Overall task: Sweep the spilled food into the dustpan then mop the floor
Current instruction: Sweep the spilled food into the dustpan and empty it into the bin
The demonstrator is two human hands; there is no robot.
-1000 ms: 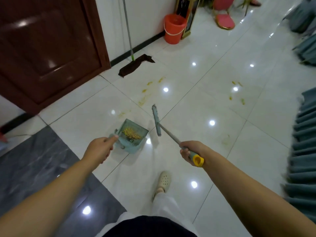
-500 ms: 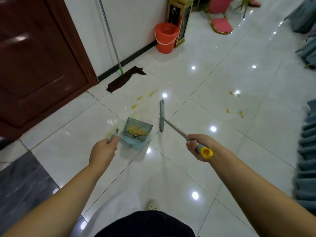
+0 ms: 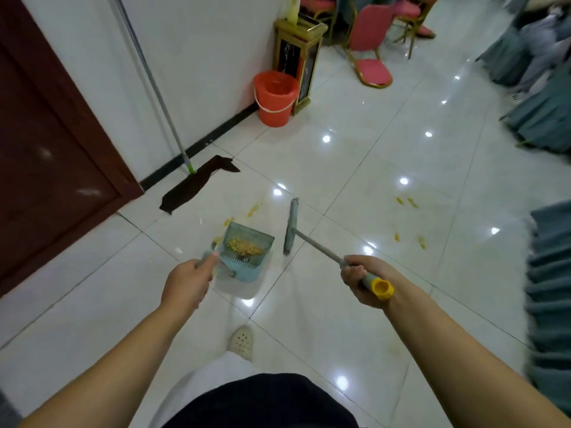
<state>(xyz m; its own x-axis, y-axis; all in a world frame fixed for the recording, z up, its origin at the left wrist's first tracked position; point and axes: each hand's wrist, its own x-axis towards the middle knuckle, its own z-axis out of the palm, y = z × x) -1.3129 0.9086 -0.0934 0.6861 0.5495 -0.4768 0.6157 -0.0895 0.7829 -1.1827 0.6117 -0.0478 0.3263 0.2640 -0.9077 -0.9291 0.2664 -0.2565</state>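
My left hand [image 3: 184, 282] grips the dustpan [image 3: 245, 251], food piled inside, now carried nearer the mop [image 3: 197, 183]. My right hand [image 3: 364, 278] clutches the broom [image 3: 292, 225]. Only smears [image 3: 255, 209] remain ahead, so mopping comes next.

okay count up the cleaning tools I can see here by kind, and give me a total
Dustpan: 1, holding yellow food, gripped by the left hand
Broom: 1, gripped by the right hand
Mop: 1, leaning on the wall
Bucket: 1, orange, by the wall
Total: 4
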